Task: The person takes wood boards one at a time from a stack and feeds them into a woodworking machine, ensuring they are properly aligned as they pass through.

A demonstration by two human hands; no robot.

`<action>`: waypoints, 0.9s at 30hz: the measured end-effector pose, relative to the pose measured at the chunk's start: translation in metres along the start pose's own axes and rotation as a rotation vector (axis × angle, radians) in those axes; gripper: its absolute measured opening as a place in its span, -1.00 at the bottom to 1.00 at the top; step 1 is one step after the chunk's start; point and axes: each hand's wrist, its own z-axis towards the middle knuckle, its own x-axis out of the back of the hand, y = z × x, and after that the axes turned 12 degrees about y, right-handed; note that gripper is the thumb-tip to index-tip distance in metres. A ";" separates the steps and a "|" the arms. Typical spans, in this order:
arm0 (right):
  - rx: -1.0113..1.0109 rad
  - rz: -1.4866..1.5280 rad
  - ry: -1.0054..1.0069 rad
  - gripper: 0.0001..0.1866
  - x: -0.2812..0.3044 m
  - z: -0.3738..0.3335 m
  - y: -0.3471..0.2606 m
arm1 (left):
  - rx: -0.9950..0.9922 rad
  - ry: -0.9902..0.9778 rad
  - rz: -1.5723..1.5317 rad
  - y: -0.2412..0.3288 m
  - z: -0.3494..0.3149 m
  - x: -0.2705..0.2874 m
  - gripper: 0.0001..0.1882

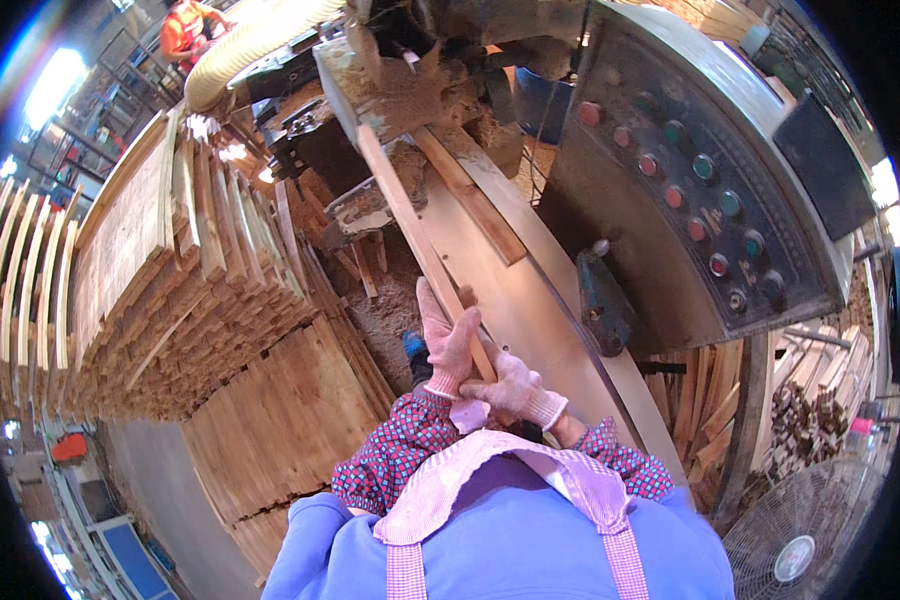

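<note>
A long, narrow wooden strip (pixel 410 220) slopes from my body toward the machine (pixel 400 85), along the left side of the smooth metal table (pixel 500 310). In a pink glove, my left hand (pixel 449 340) is closed round the strip near its lower end, thumb across the top. My right hand (pixel 520 388), gloved as well, grips the near end just behind, some of its fingers hidden. A second, shorter wooden strip (pixel 475 200) lies on the table to the right. The far end of the held strip reaches the sawdust-covered machine.
A control panel (pixel 680 190) with red and green buttons stands at right. Stacked boards (pixel 170 290) rise at left. A fan (pixel 800 545) is at lower right, near more wood pieces (pixel 820 400). A ribbed hose (pixel 260 50) and a person in orange (pixel 182 32) are far left.
</note>
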 end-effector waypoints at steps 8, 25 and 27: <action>0.259 -1.274 0.466 -0.77 0.052 0.088 0.069 | 0.108 0.027 0.122 0.000 -0.037 0.025 -0.01; 0.022 -0.967 0.556 -0.45 0.047 0.160 0.039 | -0.021 0.114 0.134 0.037 0.038 0.030 -0.08; -0.088 -0.918 0.608 -0.47 0.054 0.196 0.041 | -0.013 0.112 0.178 0.037 0.029 0.022 -0.07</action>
